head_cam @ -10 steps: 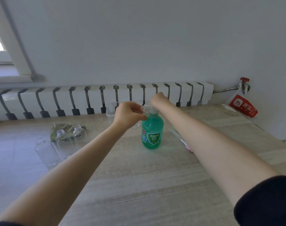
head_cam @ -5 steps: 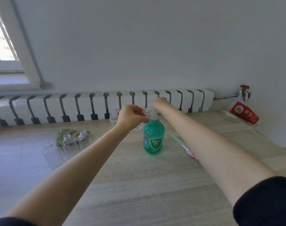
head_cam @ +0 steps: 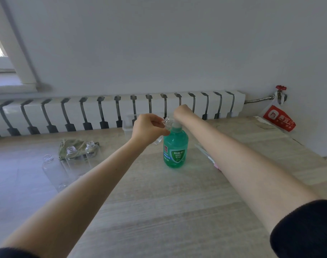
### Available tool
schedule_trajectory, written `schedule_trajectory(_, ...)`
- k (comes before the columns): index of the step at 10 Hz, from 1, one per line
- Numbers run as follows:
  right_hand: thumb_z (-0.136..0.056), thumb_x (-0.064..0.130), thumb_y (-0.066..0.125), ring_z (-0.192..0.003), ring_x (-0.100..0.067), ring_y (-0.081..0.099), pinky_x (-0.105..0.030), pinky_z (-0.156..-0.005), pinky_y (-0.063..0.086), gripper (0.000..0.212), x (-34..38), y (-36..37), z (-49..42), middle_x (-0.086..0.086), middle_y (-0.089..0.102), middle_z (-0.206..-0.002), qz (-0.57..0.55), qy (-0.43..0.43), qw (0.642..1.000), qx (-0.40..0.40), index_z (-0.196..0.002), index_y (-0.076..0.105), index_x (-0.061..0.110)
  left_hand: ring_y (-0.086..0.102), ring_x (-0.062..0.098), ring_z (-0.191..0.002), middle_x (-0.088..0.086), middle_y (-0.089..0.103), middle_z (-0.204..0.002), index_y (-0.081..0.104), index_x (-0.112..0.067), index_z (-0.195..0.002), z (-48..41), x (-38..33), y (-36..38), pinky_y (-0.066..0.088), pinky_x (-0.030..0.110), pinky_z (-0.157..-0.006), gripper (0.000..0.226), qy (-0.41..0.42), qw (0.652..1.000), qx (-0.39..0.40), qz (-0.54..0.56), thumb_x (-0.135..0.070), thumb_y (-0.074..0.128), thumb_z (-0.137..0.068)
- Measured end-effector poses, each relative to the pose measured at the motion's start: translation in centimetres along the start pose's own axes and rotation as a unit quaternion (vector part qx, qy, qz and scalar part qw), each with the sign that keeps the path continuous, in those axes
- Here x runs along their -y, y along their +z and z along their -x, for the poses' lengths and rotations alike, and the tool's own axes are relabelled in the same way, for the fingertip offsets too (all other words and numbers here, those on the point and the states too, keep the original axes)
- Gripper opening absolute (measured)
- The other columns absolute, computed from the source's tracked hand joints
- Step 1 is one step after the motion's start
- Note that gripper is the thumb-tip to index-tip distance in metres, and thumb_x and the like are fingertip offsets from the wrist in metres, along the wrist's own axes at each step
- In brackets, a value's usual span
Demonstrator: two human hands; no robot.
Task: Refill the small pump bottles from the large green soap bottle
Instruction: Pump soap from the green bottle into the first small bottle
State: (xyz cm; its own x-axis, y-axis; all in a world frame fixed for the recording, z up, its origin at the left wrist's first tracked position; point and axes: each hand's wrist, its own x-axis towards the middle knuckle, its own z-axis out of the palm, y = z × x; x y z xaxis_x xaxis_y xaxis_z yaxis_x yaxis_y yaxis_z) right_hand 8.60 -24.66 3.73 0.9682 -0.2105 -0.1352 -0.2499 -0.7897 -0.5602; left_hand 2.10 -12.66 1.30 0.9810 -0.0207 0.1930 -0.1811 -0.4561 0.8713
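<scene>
The large green soap bottle (head_cam: 175,148) stands upright in the middle of the wooden table (head_cam: 159,211). My right hand (head_cam: 183,113) sits on top of its white pump head, fingers bent down over it. My left hand (head_cam: 147,130) grips a small clear bottle (head_cam: 167,122), tilted so its open threaded neck points at the pump's spout. Three more small clear bottles (head_cam: 71,159) without caps stand at the left. The pump's nozzle is hidden by my hands.
A green cloth (head_cam: 69,146) lies behind the empty bottles. A clear plastic tub (head_cam: 128,125) stands behind my left hand by the radiator (head_cam: 112,112). Thin pump tubes (head_cam: 205,153) lie right of the green bottle. A red-and-white bag (head_cam: 278,120) hangs at the far right.
The camera view shifted a little. Both hands stay at the pump top, with the small bottle's neck held at the spout.
</scene>
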Motion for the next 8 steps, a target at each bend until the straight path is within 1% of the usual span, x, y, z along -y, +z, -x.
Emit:
schedule_trajectory(1,-0.101,0.012,0.032,-0.103,-0.02,0.046,-0.026,-0.081,0.032,0.036,0.0,0.3,-0.5,-0.009,0.042,-0.094,-0.025,0.01,1.0,-0.007,-0.134,0.039,-0.002,0.063,0.007,-0.076,-0.002,0.067,-0.082,0.065,-0.018,-0.085,-0.1,0.1,0.0,0.047,0.013,-0.067,0.029,0.007,1.0,0.003,-0.003,-0.007,0.083,-0.065)
schedule_trajectory(2,-0.1,0.012,0.034,-0.121,-0.026,0.047,-0.028,-0.079,0.034,0.037,0.1,0.3,-0.3,-0.013,0.051,-0.118,-0.048,0.03,0.998,-0.012,-0.134,0.039,-0.001,0.063,0.009,-0.077,-0.002,0.067,-0.082,0.065,-0.017,-0.086,-0.1,0.1,0.0,0.05,0.017,-0.071,0.029,0.01,1.0,0.006,-0.006,-0.007,0.083,-0.065)
schedule_trajectory(3,-0.1,0.012,0.034,-0.113,-0.023,0.048,-0.029,-0.078,0.035,0.038,0.1,0.2,-0.1,-0.013,0.052,-0.119,-0.048,0.03,0.998,-0.004,-0.134,0.04,-0.001,0.064,0.01,-0.078,-0.001,0.067,-0.083,0.066,-0.015,-0.089,-0.2,0.1,-0.1,0.051,0.019,-0.073,0.031,0.008,1.0,0.008,-0.009,-0.008,0.084,-0.065)
schedule_trajectory(4,-0.1,0.014,0.034,-0.083,-0.016,0.045,-0.024,-0.067,0.037,0.032,0.1,0.0,0.1,-0.006,0.043,-0.083,-0.048,0.024,0.999,0.001,-0.126,0.045,0.0,0.063,0.009,-0.078,-0.002,0.067,-0.083,0.067,-0.015,-0.09,-0.3,0.0,-0.1,0.047,0.014,-0.067,0.032,0.006,1.0,0.008,-0.009,-0.007,0.084,-0.065)
schedule_trajectory(5,-0.1,0.013,0.034,-0.062,-0.012,0.038,-0.022,-0.05,0.031,0.021,0.3,-0.4,1.2,-0.004,0.036,-0.072,-0.053,0.034,0.998,-0.005,-0.113,0.048,0.006,0.064,0.011,-0.079,-0.001,0.068,-0.084,0.067,-0.014,-0.09,-0.2,0.0,-0.2,0.05,0.018,-0.072,0.031,0.005,1.0,0.008,-0.007,-0.007,0.084,-0.065)
schedule_trajectory(6,-0.098,0.007,0.031,-0.079,-0.022,0.043,-0.027,-0.07,0.041,0.033,0.3,-0.8,0.7,-0.002,0.031,-0.07,-0.087,-0.002,0.996,0.013,-0.126,0.047,-0.003,0.066,0.012,-0.079,-0.001,0.069,-0.081,0.067,-0.016,-0.085,-0.3,-0.4,-0.4,0.054,0.022,-0.077,0.028,0.007,1.0,0.002,0.002,-0.008,0.084,-0.064)
schedule_trajectory(7,-0.097,0.004,0.032,-0.092,-0.025,0.039,-0.036,-0.089,0.041,0.038,0.5,-1.4,1.3,-0.002,0.031,-0.07,-0.107,-0.028,0.994,0.016,-0.131,0.044,-0.008,0.067,0.015,-0.081,0.001,0.07,-0.083,0.067,-0.016,-0.085,-0.5,-0.7,-0.6,0.055,0.026,-0.079,0.028,0.011,1.0,0.004,0.003,-0.008,0.085,-0.064)
schedule_trajectory(8,-0.097,0.006,0.033,-0.092,-0.025,0.04,-0.033,-0.082,0.04,0.026,0.2,-1.7,0.3,-0.002,0.033,-0.069,-0.087,-0.049,0.995,0.017,-0.113,0.053,0.003,0.067,0.017,-0.083,0.003,0.07,-0.085,0.067,-0.015,-0.086,-0.5,-0.7,-0.6,0.056,0.03,-0.083,0.029,0.012,1.0,0.006,-0.001,-0.008,0.085,-0.064)
